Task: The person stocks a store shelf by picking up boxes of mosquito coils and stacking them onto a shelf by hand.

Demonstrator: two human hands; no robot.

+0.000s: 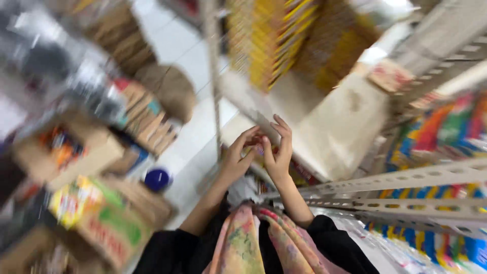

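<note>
The left hand (237, 158) and the right hand (279, 152) are raised side by side, close together, against the front edge of a pale flat shelf board (335, 132), with a small red packet (259, 148) between them. Yellow packets (274, 40) stand on the shelf above. Perforated metal shelf rails (406, 177) run out to the right. Open brown cardboard boxes (96, 203) sit on the floor to the left, with a round blue lid (158, 178) beside them.

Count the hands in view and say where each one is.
2. The left hand and the right hand reach side by side to the edge of the pale shelf, around a small red packet. Blur could hide others.
</note>
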